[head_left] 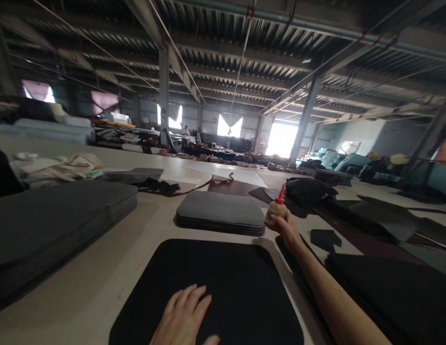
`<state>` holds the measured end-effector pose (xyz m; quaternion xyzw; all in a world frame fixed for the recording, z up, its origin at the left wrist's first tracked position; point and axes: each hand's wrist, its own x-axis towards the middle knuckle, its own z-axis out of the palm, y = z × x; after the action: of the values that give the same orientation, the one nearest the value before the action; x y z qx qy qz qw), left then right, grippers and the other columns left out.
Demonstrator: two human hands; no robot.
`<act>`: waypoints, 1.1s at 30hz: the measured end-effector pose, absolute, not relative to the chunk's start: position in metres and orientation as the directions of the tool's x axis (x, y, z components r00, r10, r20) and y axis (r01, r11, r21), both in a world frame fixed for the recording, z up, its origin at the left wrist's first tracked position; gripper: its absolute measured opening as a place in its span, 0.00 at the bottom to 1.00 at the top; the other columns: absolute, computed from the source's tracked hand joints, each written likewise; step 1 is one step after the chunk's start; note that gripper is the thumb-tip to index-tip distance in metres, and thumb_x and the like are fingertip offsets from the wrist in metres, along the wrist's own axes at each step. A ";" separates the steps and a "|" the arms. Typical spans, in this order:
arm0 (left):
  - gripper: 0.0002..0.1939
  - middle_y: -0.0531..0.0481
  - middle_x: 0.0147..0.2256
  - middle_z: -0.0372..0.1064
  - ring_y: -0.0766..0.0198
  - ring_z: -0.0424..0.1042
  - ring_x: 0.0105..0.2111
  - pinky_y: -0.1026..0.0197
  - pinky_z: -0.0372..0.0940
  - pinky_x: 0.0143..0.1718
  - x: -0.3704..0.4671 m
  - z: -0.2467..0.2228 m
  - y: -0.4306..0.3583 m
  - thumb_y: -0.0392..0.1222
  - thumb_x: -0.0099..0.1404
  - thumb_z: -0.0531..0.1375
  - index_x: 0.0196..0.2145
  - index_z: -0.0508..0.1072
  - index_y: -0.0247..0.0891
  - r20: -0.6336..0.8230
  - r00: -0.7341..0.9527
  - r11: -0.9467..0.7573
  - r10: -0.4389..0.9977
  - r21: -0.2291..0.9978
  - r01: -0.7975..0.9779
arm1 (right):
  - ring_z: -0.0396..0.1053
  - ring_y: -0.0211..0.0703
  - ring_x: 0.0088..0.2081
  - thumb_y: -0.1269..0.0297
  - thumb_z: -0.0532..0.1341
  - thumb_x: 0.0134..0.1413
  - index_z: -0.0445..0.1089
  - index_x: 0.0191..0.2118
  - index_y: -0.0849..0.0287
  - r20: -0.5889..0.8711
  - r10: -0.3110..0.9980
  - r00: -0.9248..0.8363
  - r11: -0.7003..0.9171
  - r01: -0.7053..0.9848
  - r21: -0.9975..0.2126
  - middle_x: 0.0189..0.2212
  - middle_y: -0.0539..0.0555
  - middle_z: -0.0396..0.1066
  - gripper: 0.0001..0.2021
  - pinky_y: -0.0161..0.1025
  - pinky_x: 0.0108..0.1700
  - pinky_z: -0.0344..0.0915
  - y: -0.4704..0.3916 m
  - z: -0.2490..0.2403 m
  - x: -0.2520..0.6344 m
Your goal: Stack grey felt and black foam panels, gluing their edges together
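Head view: the bottle [276, 210] is held in the right hand [285, 230], fingers closed around its lower body, at one o'clock from the black panel [223, 278]. Its red nozzle [281, 192] is pointed up and slightly toward one o'clock, with the long axis tilted a little. The left hand [183, 314] is laid on the black panel, fingers loosely spread and aimed toward one o'clock. Rounded corners are shown at the panel's far edge; beyond it, at twelve o'clock, a grey stack [221, 208] is set across a narrow gap. A wider bare strip is seen toward ten o'clock — bounded by a thick dark stack [57, 220]. Dark sheets [398, 287] are spread at three o'clock. Everything is supported on a pale table [100, 287]; farther off, pillars [304, 120], bright windows [230, 125] and a standing person [186, 134] are seen under a beamed ceiling
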<state>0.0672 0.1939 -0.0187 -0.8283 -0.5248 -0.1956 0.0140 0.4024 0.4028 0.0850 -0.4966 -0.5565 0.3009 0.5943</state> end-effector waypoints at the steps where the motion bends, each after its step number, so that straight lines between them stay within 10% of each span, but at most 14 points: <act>1: 0.28 0.45 0.62 0.64 0.44 0.63 0.62 0.43 0.60 0.62 0.072 -0.012 0.189 0.58 0.65 0.60 0.60 0.70 0.49 0.312 0.355 -0.428 0.881 0.210 0.879 | 0.72 0.53 0.44 0.50 0.65 0.46 0.62 0.55 0.56 0.331 0.941 0.069 0.324 0.095 -0.941 0.47 0.56 0.71 0.31 0.47 0.44 0.71 0.388 0.086 0.396; 9: 0.30 0.42 0.63 0.62 0.45 0.57 0.64 0.39 0.49 0.67 0.088 0.008 0.168 0.59 0.66 0.59 0.60 0.69 0.42 0.307 0.268 -0.373 0.913 0.363 0.854 | 0.75 0.54 0.39 0.51 0.70 0.47 0.64 0.54 0.54 0.094 0.910 -0.404 0.056 -0.105 -0.993 0.43 0.56 0.73 0.29 0.48 0.41 0.73 0.285 0.084 0.341; 20: 0.29 0.39 0.59 0.66 0.49 0.61 0.61 0.40 0.50 0.66 0.090 0.005 0.166 0.61 0.66 0.59 0.56 0.71 0.37 0.351 0.328 -0.430 0.877 0.269 0.862 | 0.73 0.51 0.38 0.51 0.74 0.45 0.67 0.48 0.52 -0.072 0.856 -0.512 -0.091 -0.012 -0.996 0.45 0.55 0.73 0.27 0.44 0.35 0.74 0.234 0.094 0.299; 33: 0.27 0.45 0.62 0.63 0.52 0.58 0.65 0.50 0.51 0.68 0.090 0.004 0.166 0.58 0.71 0.53 0.59 0.68 0.38 0.327 0.389 -0.482 0.861 0.278 0.831 | 0.71 0.44 0.33 0.48 0.72 0.46 0.68 0.46 0.53 0.064 0.894 -0.444 0.101 0.059 -0.993 0.31 0.49 0.72 0.25 0.36 0.33 0.66 0.241 0.086 0.242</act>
<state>0.0900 0.1661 0.0039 -0.8328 -0.5080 -0.2174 -0.0343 0.2415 0.2412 0.0857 -0.3717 -0.6408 0.5581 0.3738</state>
